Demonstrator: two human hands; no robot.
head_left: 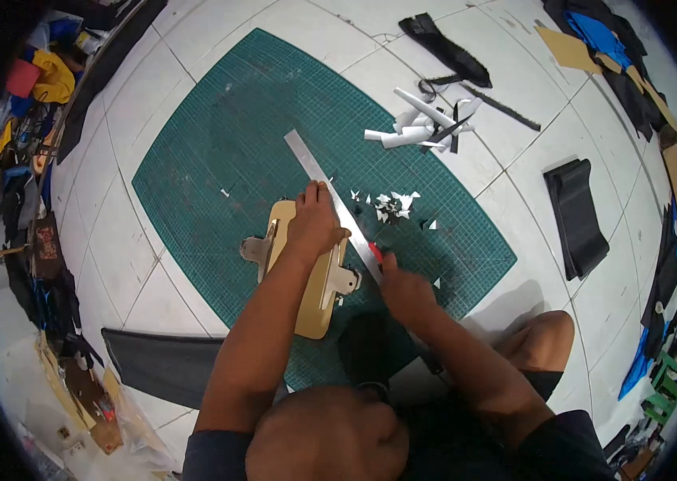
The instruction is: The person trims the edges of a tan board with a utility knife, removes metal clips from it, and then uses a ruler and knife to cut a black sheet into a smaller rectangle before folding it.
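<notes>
My left hand (316,223) lies flat over a tan board (316,317), its fingers pressing down beside a steel ruler (303,152), thumb apart. Metal clips (255,248) sit on both long sides of the board. Closed in my right hand (404,287) is a red-handled cutter (375,252), held against the ruler's lower end; its blade cannot be seen. Under all of this spreads a green cutting mat (218,120). Small white and black scraps (390,206) lie in a heap to the right of the ruler. Any sheet beneath the board is hidden.
White and black strips (427,124) are piled at the mat's upper right edge. Black fabric pieces lie on the tiles: a long one (447,50), a folded stack (576,218) and one (162,365) at lower left. Clutter lines both sides, including a green stool (663,389).
</notes>
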